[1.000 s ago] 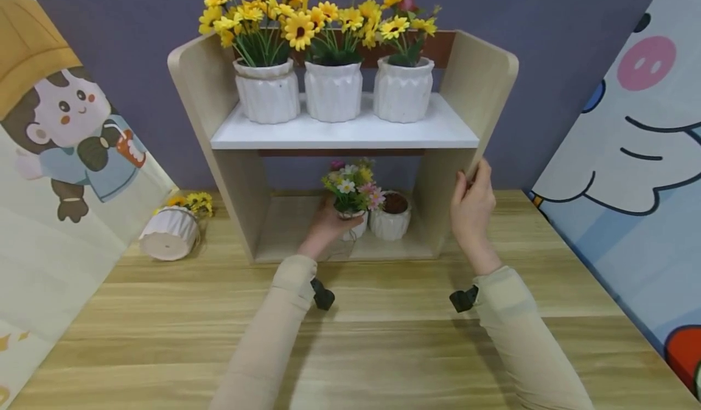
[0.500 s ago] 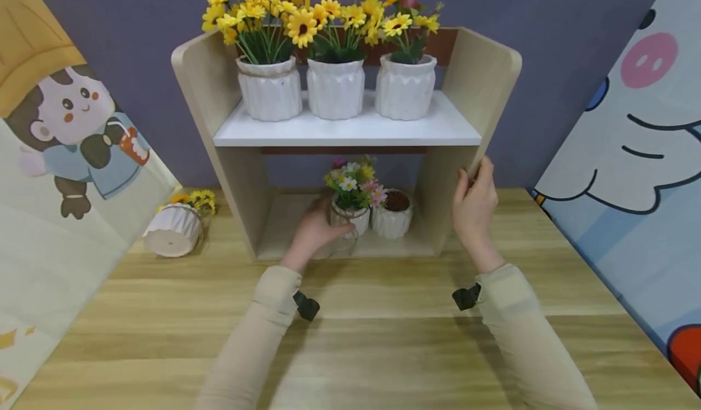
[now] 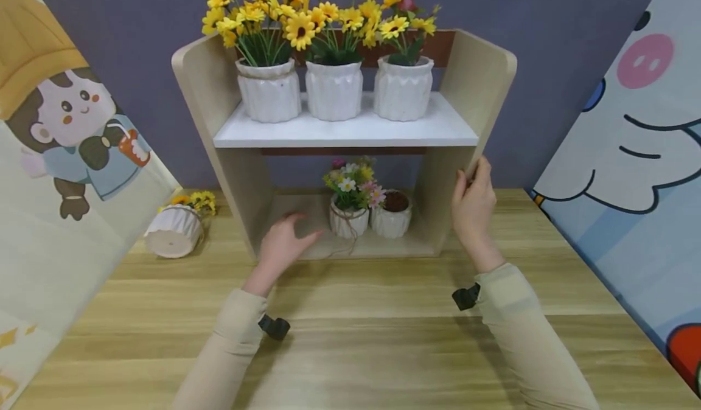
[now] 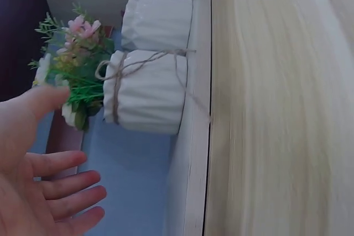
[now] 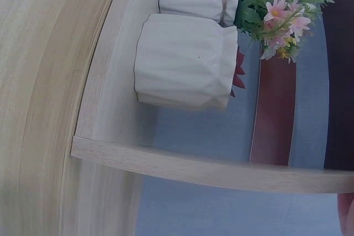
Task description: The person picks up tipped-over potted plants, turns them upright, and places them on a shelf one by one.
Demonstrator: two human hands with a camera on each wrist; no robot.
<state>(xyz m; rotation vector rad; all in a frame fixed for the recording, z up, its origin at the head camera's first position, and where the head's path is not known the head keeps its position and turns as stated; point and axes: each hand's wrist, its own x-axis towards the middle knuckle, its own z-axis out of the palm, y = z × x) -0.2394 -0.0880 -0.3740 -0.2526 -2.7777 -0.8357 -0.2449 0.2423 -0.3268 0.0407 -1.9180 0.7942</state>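
My left hand [image 3: 282,243] is apart from the pots, fingers spread, at the front of the lower shelf. Just right of it stands a flower pot [image 3: 348,221], white with twine round its rim and pink, white and yellow flowers [image 4: 77,53]. Beside that pot is another white pot [image 3: 391,221] with a dark reddish-brown top and no tall flowers; the right wrist view shows the white pot [image 5: 185,62] close up. My right hand [image 3: 475,209] holds the front edge of the right side panel of the wooden shelf [image 3: 476,87], its thumb at the edge.
On the upper white board [image 3: 345,133] stand three white pots with yellow flowers, one of them a middle pot [image 3: 334,90]. A white flower pot [image 3: 173,230] lies tipped over on the wooden table [image 3: 372,337], left of the shelf. Patterned panels flank both sides.
My left hand has let go of the twine-tied flower pot and drawn back to the left. That pot now stands on the lower shelf. My right hand stays on the shelf's side.
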